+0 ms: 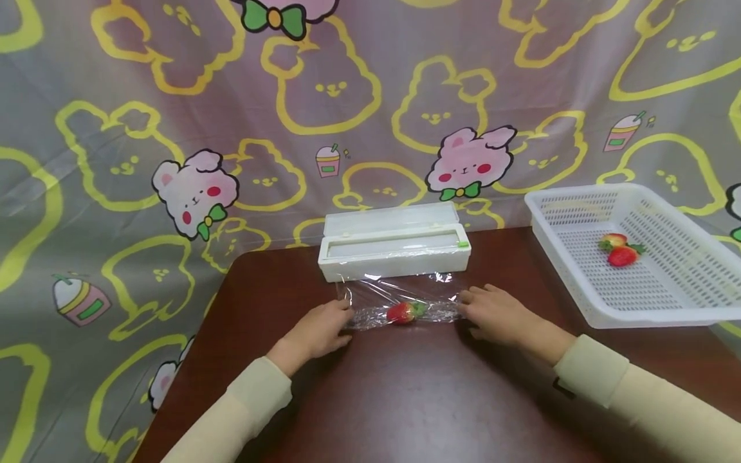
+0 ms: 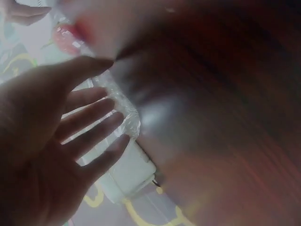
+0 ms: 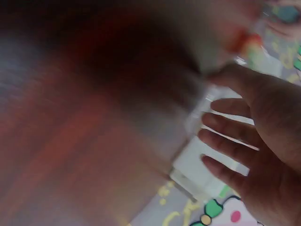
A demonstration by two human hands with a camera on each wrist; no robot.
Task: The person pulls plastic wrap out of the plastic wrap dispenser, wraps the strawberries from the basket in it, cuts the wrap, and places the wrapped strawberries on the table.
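A strawberry (image 1: 399, 313) lies in a gathered strip of clear cling film (image 1: 373, 316) on the table. The film runs back to a white cling film dispenser (image 1: 399, 262) whose lid stands up. My left hand (image 1: 321, 329) is at the film's left end. In the left wrist view its fingers (image 2: 91, 115) extend, spread, to the crumpled film edge, the thumb apart from them. At the film's right end is my right hand (image 1: 494, 315). The right wrist view shows its fingers (image 3: 230, 143) spread and fairly straight beside the film, thumb separate.
To the right stands a white perforated plastic basket (image 1: 666, 316) with two strawberries (image 1: 624, 256) in it. The brown table (image 1: 399, 399) ends at a patterned curtain (image 1: 370, 148) behind the dispenser. A green slider (image 1: 462, 244) sits at the dispenser's right end.
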